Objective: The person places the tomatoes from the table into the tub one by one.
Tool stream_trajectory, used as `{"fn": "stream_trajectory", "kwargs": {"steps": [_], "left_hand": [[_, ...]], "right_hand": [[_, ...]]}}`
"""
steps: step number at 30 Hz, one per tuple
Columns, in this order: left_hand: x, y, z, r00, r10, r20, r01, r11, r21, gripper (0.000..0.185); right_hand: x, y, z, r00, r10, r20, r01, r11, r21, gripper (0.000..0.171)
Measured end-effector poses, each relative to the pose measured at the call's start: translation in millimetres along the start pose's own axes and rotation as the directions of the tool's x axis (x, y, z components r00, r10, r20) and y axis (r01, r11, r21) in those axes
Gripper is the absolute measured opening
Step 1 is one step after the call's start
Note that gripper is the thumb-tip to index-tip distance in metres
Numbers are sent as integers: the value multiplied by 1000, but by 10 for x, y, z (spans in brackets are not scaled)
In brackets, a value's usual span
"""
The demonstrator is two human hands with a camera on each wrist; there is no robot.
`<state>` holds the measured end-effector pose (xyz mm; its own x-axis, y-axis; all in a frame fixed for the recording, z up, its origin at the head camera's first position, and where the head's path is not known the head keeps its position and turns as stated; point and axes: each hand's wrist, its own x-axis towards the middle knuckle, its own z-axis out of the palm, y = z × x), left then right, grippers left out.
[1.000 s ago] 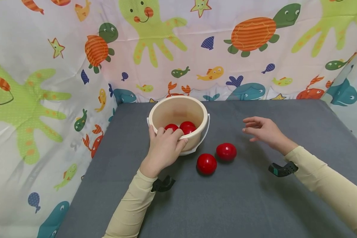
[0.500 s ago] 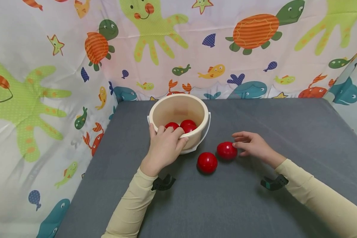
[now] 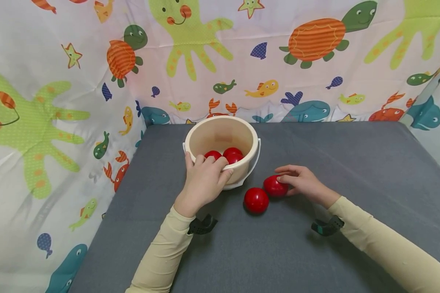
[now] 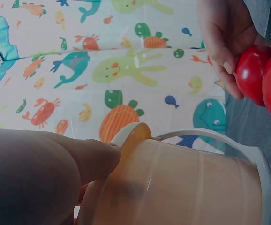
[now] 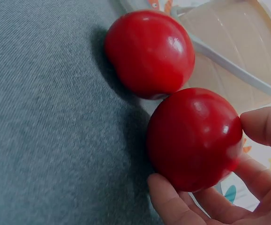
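A cream bucket with a white handle stands on the table, tilted toward me, with several red apple-like fruits inside. My left hand grips its near rim, fingers over the inside and thumb outside. To the bucket's right, my right hand holds a glossy red apple-like fruit between thumb and fingers. In the right wrist view, another red fruit touches or nearly touches the held one. No stem shows on either fruit.
A dark grey cloth covers the table. Behind it and along the left hangs a white curtain printed with sea animals. The bucket's handle droops along its right side.
My right hand has come left and nearer to me, from apart to around the right-hand fruit. That fruit has shifted slightly left. My left hand keeps its hold on the bucket's rim.
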<state>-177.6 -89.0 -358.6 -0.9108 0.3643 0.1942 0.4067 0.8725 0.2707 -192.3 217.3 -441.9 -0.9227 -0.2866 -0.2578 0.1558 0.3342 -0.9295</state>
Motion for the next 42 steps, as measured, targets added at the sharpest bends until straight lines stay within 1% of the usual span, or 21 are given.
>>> {"fn": "stream_trajectory", "kwargs": {"steps": [6, 15, 25, 29, 34, 42], "left_hand": [[-2, 6, -7, 1000, 6, -2, -6, 1000, 1, 21], [-4, 1, -9, 1000, 4, 3, -4, 1000, 4, 22], [-5, 2, -1, 1000, 4, 2, -4, 1000, 3, 22], [-5, 5, 0, 1000, 5, 1, -5, 1000, 3, 22], [-4, 7, -2, 1000, 5, -3, -5, 1000, 2, 22], [-5, 7, -6, 1000, -1, 5, 1, 1000, -2, 23]], "right_hand": [[43, -8, 28, 1000, -10, 26, 10, 1000, -5, 49], [68, 5, 13, 999, -27, 37, 28, 1000, -7, 44], [73, 24, -1, 999, -30, 29, 30, 1000, 8, 43], [66, -5, -26, 1000, -26, 7, 26, 1000, 13, 42], [61, -122, -114, 999, -23, -31, 23, 1000, -6, 44], [67, -448, -307, 994, -18, -109, 12, 999, -52, 47]]}}
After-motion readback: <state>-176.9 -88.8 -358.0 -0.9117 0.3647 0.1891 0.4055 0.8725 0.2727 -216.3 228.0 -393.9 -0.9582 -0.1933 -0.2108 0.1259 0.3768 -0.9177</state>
